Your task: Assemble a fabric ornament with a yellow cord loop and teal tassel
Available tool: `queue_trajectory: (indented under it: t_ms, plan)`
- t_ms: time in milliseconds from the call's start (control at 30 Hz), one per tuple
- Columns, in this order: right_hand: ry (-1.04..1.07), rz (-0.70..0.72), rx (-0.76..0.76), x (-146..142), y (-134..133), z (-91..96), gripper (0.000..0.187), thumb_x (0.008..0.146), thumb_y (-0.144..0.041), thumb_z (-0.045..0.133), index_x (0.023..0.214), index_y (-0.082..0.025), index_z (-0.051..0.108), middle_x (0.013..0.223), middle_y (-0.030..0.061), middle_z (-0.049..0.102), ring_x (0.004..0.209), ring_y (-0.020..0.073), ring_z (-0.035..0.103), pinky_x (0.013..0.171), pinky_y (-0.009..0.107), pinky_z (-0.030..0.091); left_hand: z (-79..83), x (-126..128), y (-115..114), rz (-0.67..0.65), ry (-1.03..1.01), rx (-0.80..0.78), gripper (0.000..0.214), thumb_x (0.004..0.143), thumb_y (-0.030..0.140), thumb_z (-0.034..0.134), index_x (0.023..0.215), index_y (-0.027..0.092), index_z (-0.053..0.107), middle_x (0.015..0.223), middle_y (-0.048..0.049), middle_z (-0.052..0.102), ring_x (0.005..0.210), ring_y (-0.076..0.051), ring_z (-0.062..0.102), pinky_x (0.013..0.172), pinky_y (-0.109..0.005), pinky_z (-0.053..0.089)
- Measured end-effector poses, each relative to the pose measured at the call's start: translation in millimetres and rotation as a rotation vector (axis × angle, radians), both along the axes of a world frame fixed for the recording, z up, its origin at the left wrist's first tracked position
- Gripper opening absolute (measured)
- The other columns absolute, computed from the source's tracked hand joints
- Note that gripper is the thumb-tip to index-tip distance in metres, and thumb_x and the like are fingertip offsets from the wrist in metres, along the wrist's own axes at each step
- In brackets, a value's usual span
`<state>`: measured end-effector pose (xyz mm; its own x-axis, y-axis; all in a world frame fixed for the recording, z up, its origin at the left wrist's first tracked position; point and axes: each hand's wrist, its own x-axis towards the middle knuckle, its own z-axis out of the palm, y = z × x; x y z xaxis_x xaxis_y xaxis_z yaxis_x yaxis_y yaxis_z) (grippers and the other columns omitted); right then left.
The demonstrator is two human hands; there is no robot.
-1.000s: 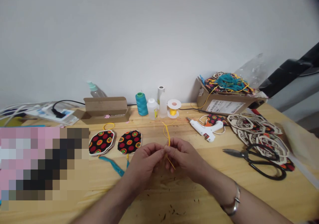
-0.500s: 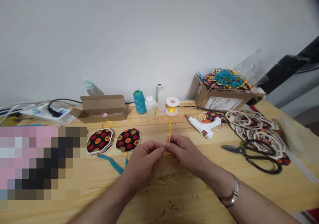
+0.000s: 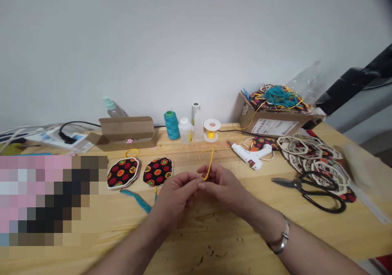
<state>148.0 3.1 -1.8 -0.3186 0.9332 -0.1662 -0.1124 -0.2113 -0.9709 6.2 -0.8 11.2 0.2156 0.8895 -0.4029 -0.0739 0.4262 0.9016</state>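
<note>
A yellow braided cord (image 3: 210,163) rises from between my fingertips, tilted slightly right at its top. My left hand (image 3: 183,191) pinches its lower end, with thumb and forefinger pressed together. My right hand (image 3: 223,187) meets the left one there, its thumb and fingers closed on the same cord. A thin yellow strand loops beside the braid, toward the spool of yellow cord (image 3: 211,134) behind it. Left of my left hand lies a dark patterned fabric piece (image 3: 157,171) with a teal tassel, partly hidden by that hand.
A stack of patterned pieces (image 3: 122,174) lies at left, near an open cardboard box (image 3: 127,132). Teal thread (image 3: 172,125) and bottles stand along the wall. A glue gun (image 3: 251,154), scissors (image 3: 309,189), cut-out shapes (image 3: 329,169) and a filled carton (image 3: 272,122) occupy the right side.
The yellow braid has tipped from nearly upright to leaning right. My right fingers have shifted a little, with the forefinger now reaching behind the braid.
</note>
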Motion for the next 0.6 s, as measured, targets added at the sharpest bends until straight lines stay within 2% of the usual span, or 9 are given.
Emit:
queue_trajectory:
  t_ms: [233,367,600]
  plan:
    - [-0.009,0.057,0.025,1.0,0.5,2.5,0.028,0.067,-0.02,0.062,0.092,-0.016,0.051,0.079,0.0006,0.061,0.072,0.0118,0.057,0.067,0.027,0.043,-3.2,0.0,1.4,0.024,-0.058,-0.013,0.021,0.067,0.034,0.067,0.063,0.014,0.06,0.045,0.0068,0.042,0.039,-0.003,0.03,0.039,-0.016,0.02]
    - [-0.102,0.002,0.064,0.7,0.4,5.1,0.03,0.065,-0.016,0.061,0.094,-0.016,0.052,0.078,0.0005,0.06,0.072,0.012,0.056,0.065,0.027,0.043,-3.0,-0.8,1.1,0.049,-0.069,0.002,0.02,0.067,0.034,0.067,0.065,0.014,0.062,0.047,0.0065,0.042,0.04,-0.003,0.031,0.039,-0.016,0.021]
    - [-0.02,-0.028,0.01,-0.7,1.1,4.1,0.032,0.062,-0.016,0.064,0.091,-0.017,0.051,0.078,-0.0004,0.062,0.071,0.0114,0.058,0.068,0.028,0.044,0.9,-0.3,0.5,0.027,0.004,0.037,0.021,0.066,0.035,0.068,0.067,0.014,0.065,0.046,0.006,0.044,0.04,-0.004,0.032,0.039,-0.016,0.021]
